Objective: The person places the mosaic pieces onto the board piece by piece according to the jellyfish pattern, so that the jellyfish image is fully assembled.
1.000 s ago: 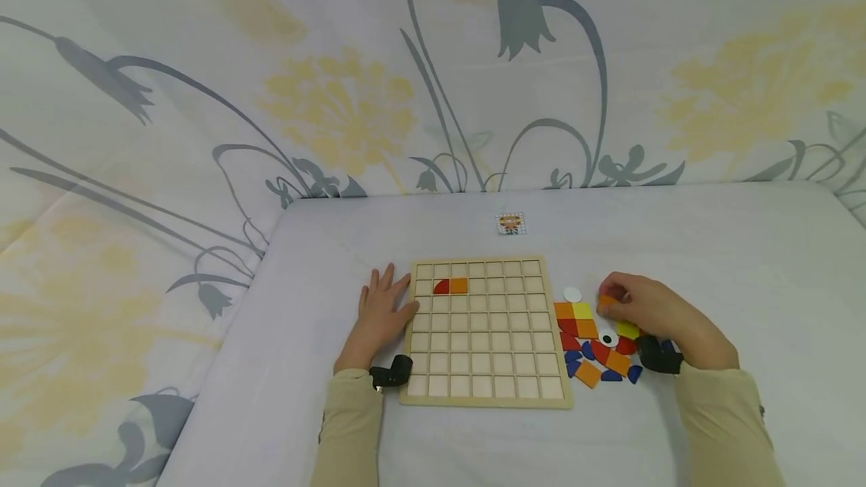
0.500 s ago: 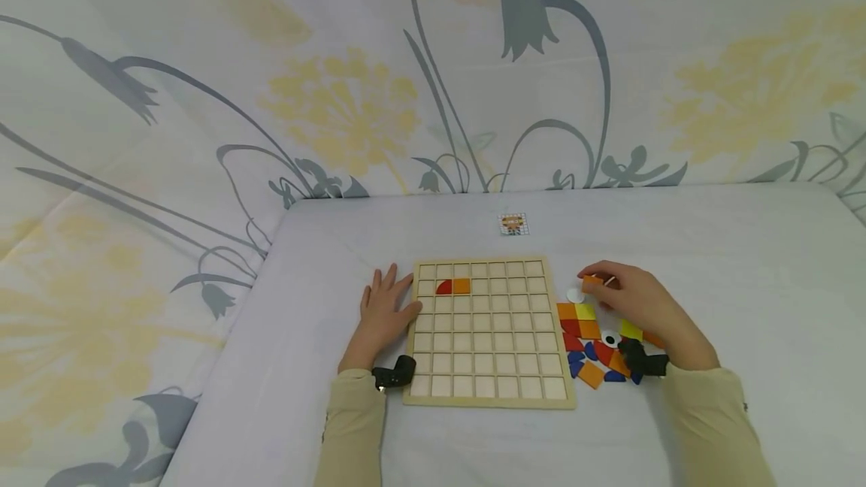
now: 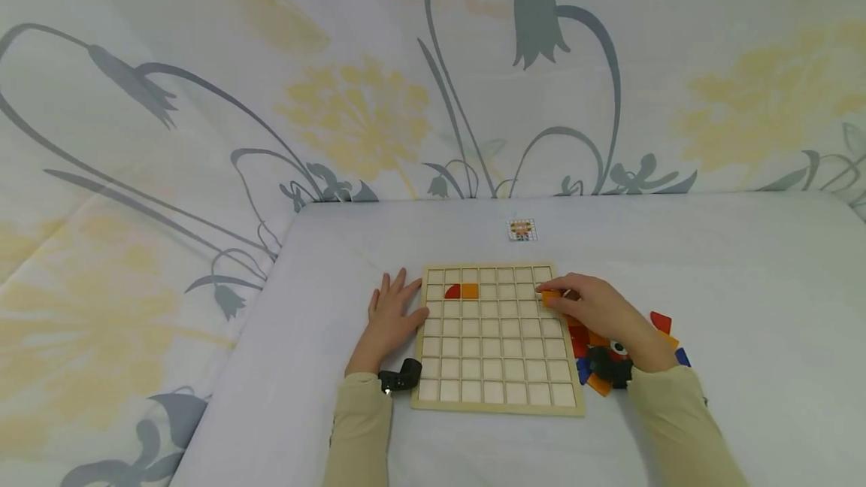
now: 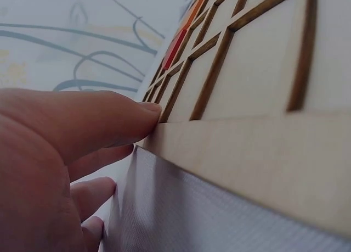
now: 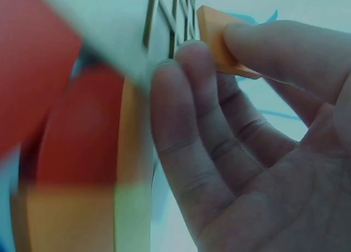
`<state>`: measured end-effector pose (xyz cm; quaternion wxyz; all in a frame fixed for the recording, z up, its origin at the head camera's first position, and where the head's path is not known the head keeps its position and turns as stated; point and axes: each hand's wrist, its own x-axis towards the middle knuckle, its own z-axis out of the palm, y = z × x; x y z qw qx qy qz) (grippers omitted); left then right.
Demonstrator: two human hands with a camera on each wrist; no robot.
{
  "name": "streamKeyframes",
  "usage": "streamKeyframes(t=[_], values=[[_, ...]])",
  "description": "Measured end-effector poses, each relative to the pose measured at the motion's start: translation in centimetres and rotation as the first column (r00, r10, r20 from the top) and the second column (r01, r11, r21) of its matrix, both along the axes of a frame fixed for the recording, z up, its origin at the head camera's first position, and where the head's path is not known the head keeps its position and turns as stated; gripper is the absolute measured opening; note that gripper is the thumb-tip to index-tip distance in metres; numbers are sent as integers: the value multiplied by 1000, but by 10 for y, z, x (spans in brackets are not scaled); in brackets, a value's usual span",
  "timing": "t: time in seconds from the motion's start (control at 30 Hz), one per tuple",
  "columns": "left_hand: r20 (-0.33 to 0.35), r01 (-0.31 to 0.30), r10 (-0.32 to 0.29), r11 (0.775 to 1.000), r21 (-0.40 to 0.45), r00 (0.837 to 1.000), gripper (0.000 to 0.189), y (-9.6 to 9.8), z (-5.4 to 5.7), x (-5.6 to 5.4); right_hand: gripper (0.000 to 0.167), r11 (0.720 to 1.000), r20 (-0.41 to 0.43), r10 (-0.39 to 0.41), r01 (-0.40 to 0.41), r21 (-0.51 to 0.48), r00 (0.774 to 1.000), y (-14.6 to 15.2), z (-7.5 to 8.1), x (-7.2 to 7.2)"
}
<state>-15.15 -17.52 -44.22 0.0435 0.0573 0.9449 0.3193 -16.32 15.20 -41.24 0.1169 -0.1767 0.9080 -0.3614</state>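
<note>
A wooden grid board lies on the white cloth. In its second row sit a red quarter-round tile and, right beside it, an orange square tile. My left hand rests at the board's left edge, fingers spread; in the left wrist view its thumb touches the frame. Over the board's right edge, my right hand pinches another orange square tile between thumb and fingers. Beneath that hand and wrist, loose tiles are partly hidden.
Loose red, orange and blue tiles lie right of the board, with a white eye-like disc among them. A small picture card lies behind the board. Flower-printed cloth hangs at the back.
My right hand has picked the orange square tile up from the pile and carried it left to the board's right edge. My left hand stays at the left edge.
</note>
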Motion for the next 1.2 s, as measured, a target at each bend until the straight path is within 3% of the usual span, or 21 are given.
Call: streamKeyframes(t=[0.23, 0.57, 0.93, 1.2], values=[[-1, -1, 1, 1000, 5, 1000, 53, 0, 0, 0, 28, 999, 46, 16, -15, -39, 999, -20, -2, -7], [-4, 11, -11, 1000, 9, 1000, 52, 1, 1, 1, 24, 999, 8, 3, -3, -39, 1000, -29, -2, -19], [-9, 4, -4, 1000, 11, 1000, 53, 0, 3, 0, 22, 994, -26, -92, 90, -55, 995, -57, -6, -26], [10, 5, -5, 998, -67, 1000, 52, 3, 5, 0, 19, 992, -37, -115, 112, -63, 993, -67, -12, -24]])
